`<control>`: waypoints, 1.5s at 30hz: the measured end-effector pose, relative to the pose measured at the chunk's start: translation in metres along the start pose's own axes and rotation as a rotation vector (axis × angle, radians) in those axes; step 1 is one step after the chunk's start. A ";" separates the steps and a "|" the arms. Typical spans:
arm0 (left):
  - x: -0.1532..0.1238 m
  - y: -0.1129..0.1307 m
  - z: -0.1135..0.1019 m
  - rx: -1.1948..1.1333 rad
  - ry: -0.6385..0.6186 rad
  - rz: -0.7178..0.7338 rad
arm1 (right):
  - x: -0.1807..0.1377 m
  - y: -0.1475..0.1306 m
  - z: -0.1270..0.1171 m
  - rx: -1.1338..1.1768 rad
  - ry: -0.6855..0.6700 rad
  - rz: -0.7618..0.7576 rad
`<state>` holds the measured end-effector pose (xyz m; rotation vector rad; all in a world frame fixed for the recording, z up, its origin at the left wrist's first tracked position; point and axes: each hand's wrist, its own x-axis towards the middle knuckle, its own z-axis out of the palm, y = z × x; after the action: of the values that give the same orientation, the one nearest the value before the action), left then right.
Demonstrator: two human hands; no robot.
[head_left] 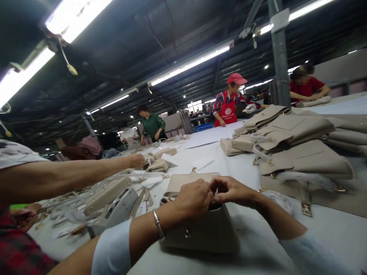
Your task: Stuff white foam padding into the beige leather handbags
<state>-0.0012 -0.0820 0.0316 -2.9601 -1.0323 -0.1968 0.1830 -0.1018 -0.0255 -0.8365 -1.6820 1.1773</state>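
Observation:
A beige handbag (200, 233) stands upright on the white table in front of me, its flap (177, 182) folded back and a metal clasp piece at the flap's edge. Over the bag's opening, my left hand (196, 196) has its fingers bent and pressed together. My right hand (233, 192) meets it there, thumb and fingers pinched close to the left fingertips. Whatever lies between the fingers of either hand is too small or too hidden to make out. A small metal fitting (187, 233) shows on the bag's front.
Beige bags (301, 152) with wrapped handles are heaped at right. Bag parts and a grey box (119, 208) lie at left, where a co-worker's arm (86, 173) reaches across the table (258, 248). Other people stand further back by a pillar (279, 57).

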 end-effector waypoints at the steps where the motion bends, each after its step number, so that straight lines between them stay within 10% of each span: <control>1: -0.002 -0.001 -0.001 0.077 0.019 -0.015 | -0.001 -0.002 0.001 -0.060 0.002 0.002; 15: 0.001 -0.002 0.012 0.159 0.083 -0.150 | -0.010 -0.029 0.025 -1.061 0.124 0.202; 45: -0.037 -0.132 0.010 -0.319 0.283 -0.405 | -0.010 -0.035 0.039 -1.084 0.019 0.097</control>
<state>-0.1107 -0.0007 0.0118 -2.8077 -1.6727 -0.8252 0.1496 -0.1350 -0.0012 -1.5571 -2.2646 0.2086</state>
